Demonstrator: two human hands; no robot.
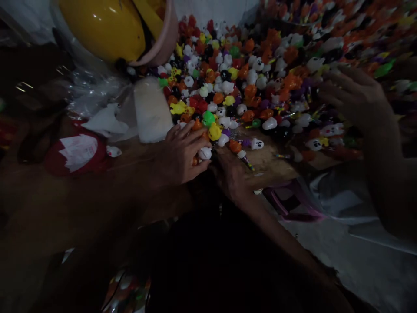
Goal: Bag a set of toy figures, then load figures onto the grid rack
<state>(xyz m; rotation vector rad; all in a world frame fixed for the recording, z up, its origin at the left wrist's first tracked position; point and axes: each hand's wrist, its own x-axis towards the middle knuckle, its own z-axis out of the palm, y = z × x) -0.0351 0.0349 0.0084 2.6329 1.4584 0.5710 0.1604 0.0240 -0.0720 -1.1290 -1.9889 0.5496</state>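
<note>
My left hand (182,154) rests at the table's front edge with its fingers curled around small plastic figures. A white figure (205,153) shows between thumb and fingers, with a bit of orange beside it. Just right of it, my right hand (230,174) is low at the edge; its fingertips are dark and partly hidden, so what they hold cannot be made out. Beyond both hands lie a green figure (208,118) and a yellow figure (214,131). A skull-faced white figure with a purple part (256,143) lies to the right.
A large heap of small colourful figures (250,78) covers the back and right. Another person's hand (355,93) reaches over it. At left are a pink tub (166,39) with yellow things, a whitish block (152,111), clear plastic (94,91) and a red round item (76,154).
</note>
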